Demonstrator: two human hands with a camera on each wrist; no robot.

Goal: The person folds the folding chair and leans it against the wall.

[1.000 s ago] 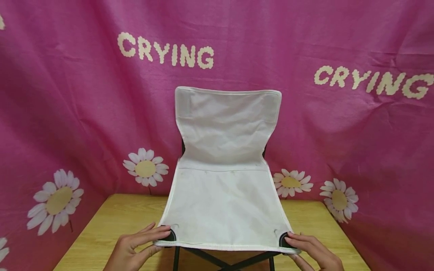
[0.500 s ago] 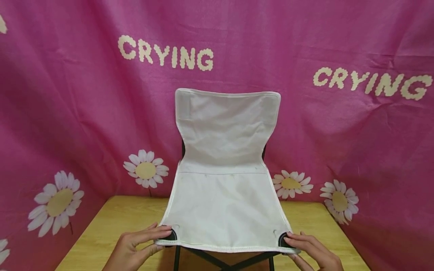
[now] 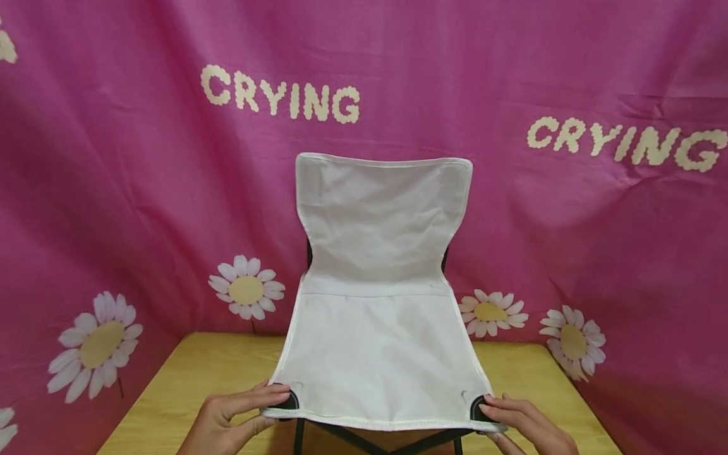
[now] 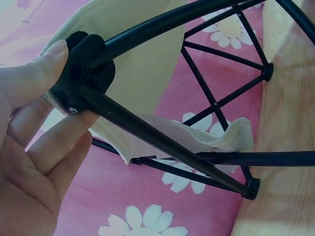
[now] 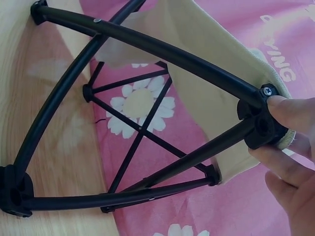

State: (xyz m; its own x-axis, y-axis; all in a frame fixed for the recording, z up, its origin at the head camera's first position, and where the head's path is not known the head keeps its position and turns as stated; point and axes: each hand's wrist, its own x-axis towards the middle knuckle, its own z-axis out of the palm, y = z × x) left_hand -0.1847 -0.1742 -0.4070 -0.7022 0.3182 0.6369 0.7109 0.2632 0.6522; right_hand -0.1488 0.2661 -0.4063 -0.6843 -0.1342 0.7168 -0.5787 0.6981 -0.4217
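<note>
A small folding chair [image 3: 381,354] with a white fabric seat and backrest stands unfolded on a wooden tabletop, its back away from me. My left hand [image 3: 230,420] pinches the front left seat corner, fingers over the black corner patch and thumb below. On the other side, my right hand [image 3: 529,423] pinches the front right corner the same way. From beneath, the left wrist view shows the thumb against a black plastic joint [image 4: 81,69] where dark tubes meet. A matching joint [image 5: 263,118] sits between thumb and fingers in the right wrist view. Crossed black legs [image 5: 140,128] spread under the seat.
The pale wooden tabletop [image 3: 165,385] reaches out on both sides of the chair. Behind and beside it hangs a pink curtain [image 3: 398,76] printed with white daisies and the word CRYING.
The chair, both hands and the backdrop sit slightly lower in the head view, as the camera tilts up a little. Both hands keep their hold on the front seat corners.
</note>
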